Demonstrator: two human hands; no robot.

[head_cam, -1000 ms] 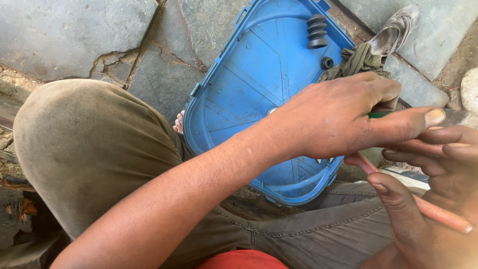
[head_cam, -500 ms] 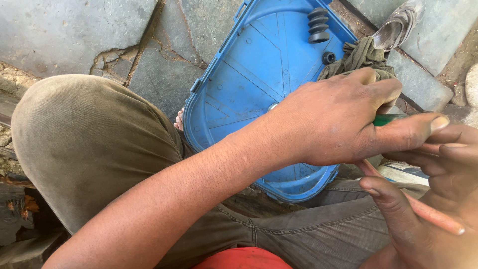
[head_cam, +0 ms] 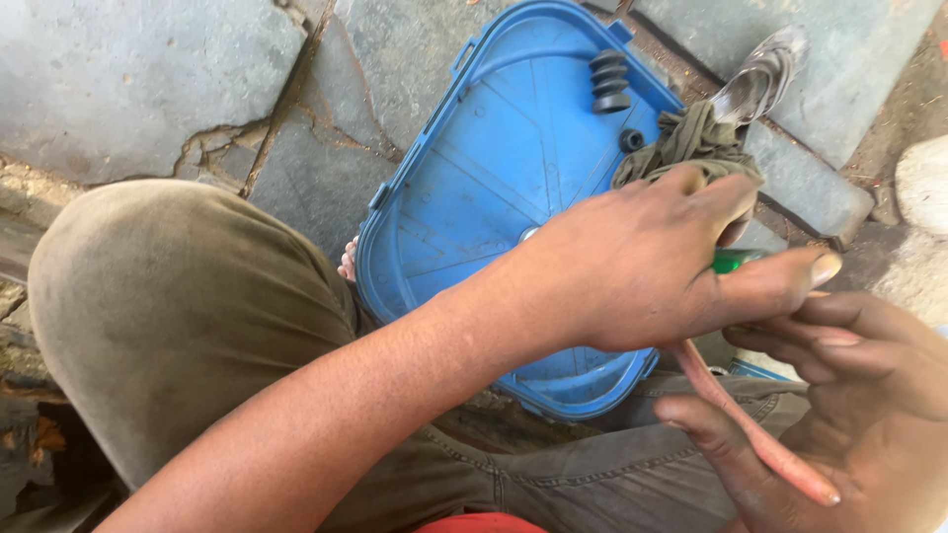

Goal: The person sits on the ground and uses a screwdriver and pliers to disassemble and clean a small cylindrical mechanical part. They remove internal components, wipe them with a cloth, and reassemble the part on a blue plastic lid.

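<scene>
Blue lid (head_cam: 484,197) unmoved, left hand (head_cam: 642,266) lifted slightly, olive rag (head_cam: 686,143) uncovered

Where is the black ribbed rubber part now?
In the head view, the black ribbed rubber part lies at the upper right inside the blue lid, beside the olive rag.

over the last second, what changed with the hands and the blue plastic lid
Very little. The left hand stays clamped on the green-handled tool, only shifting slightly against the right hand, which keeps the thin pink tube. The blue plastic lid, black ribbed rubber boot and olive rag have not moved.
</scene>
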